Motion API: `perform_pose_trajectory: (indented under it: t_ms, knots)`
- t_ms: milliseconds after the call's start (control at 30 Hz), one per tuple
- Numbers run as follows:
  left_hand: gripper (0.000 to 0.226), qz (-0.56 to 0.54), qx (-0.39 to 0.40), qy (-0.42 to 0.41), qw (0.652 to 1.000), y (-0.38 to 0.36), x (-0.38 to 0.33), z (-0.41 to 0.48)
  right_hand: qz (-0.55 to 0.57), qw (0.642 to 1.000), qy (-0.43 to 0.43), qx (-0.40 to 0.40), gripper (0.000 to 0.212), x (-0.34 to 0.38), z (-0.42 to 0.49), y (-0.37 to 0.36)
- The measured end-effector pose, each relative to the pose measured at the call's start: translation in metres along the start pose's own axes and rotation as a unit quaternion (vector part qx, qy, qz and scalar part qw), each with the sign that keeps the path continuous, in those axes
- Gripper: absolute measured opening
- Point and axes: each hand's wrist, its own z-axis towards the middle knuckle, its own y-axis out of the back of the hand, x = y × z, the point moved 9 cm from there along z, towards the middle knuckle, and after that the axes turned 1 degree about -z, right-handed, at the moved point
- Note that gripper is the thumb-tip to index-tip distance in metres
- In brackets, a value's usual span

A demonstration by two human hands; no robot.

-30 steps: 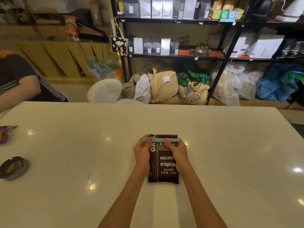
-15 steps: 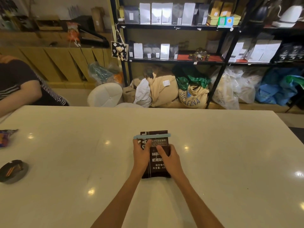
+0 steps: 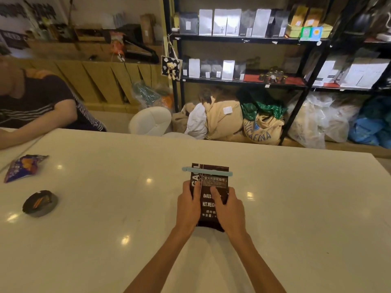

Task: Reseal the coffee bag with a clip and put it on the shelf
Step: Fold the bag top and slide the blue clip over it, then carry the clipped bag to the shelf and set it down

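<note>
Both hands were closed around a dark brown coffee bag (image 3: 211,187), the left hand (image 3: 188,205) gripping its left edge with the thumb laid across the front and the right hand (image 3: 228,208) gripping its right side, fingers (image 3: 214,192) pressed over the printed label. The bag lay on the pale, glossy worktop (image 3: 306,208), near its middle and towards the person's side, with its top end pointing away from the person. A light blue clip (image 3: 207,171) ran straight across the bag just below that top edge, its ends sticking out a little past both sides; neither hand touched it. Whether the bag was raised off the worktop at all could not be told. Well to the left on the worktop sat a dark round ashtray (image 3: 40,203), and beyond it a crumpled blue and orange snack wrapper (image 3: 24,167). A second person in a dark striped shirt (image 3: 36,102) leaned on the far left corner. Behind the worktop stood a black metal shelf (image 3: 243,81) carrying rows of upright pouches, with burlap sacks (image 3: 262,130) and plastic bags heaped on the floor beneath it.
</note>
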Motion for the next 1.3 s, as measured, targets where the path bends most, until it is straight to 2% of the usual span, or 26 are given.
perform_pose_trajectory:
  t_ms: [300,500,733,900,967,1033,1100,1200,1300]
  knots:
    - [0.032,0.021,-0.016,0.007,1.0,-0.004,-0.016,-0.005,0.123,0.992,-0.009,-0.027,0.031,0.002,0.003,0.018]
    - [0.04,-0.003,0.007,0.025,1.0,-0.006,-0.01,0.007,0.147,0.988,-0.021,-0.035,0.035,0.004,0.007,0.019]
    - [0.043,-0.031,0.13,0.047,0.99,-0.011,0.023,0.033,0.166,0.973,-0.086,-0.132,0.04,-0.006,-0.011,0.005]
    - [0.05,-0.065,0.253,0.074,0.962,-0.024,0.022,0.023,0.188,0.953,-0.126,-0.202,0.047,-0.014,-0.043,0.011]
    - [0.047,-0.061,0.284,0.043,0.956,-0.041,0.004,0.005,0.222,0.943,-0.14,-0.205,0.048,-0.025,-0.06,0.025]
    - [0.045,-0.04,0.312,0.001,0.949,-0.062,-0.015,-0.022,0.263,0.939,-0.15,-0.165,0.051,-0.035,-0.079,0.04]
    - [0.037,-0.039,0.387,-0.017,0.921,-0.096,-0.028,-0.066,0.279,0.932,-0.149,-0.178,0.044,-0.048,-0.111,0.074]
    - [0.023,-0.039,0.515,-0.021,0.856,-0.154,-0.04,-0.149,0.22,0.909,-0.165,-0.314,0.036,-0.077,-0.179,0.151]
    - [0.015,-0.022,0.582,-0.051,0.812,-0.203,-0.051,-0.231,0.171,0.87,-0.192,-0.421,0.03,-0.106,-0.254,0.215]
